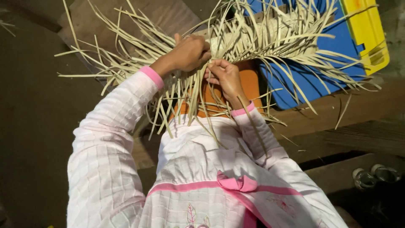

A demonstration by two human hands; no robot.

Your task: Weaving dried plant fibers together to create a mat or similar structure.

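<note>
A pale woven mat of dried leaf strips (249,40) lies in front of me, with long loose strips (126,63) fanning out on all sides. My left hand (190,52) presses on the woven edge with fingers curled around strips. Just below it, my right hand (224,76) pinches one or two strips at the same edge. Both arms wear pale pink checked sleeves with pink cuffs. An orange surface (251,84) shows under my right hand.
A blue plastic sheet or lid (312,80) lies under the mat's right side, with a yellow crate (366,29) at the top right. Wooden planks (350,122) run along the right. A pair of sandals (373,177) sits at the lower right. The floor at left is dark.
</note>
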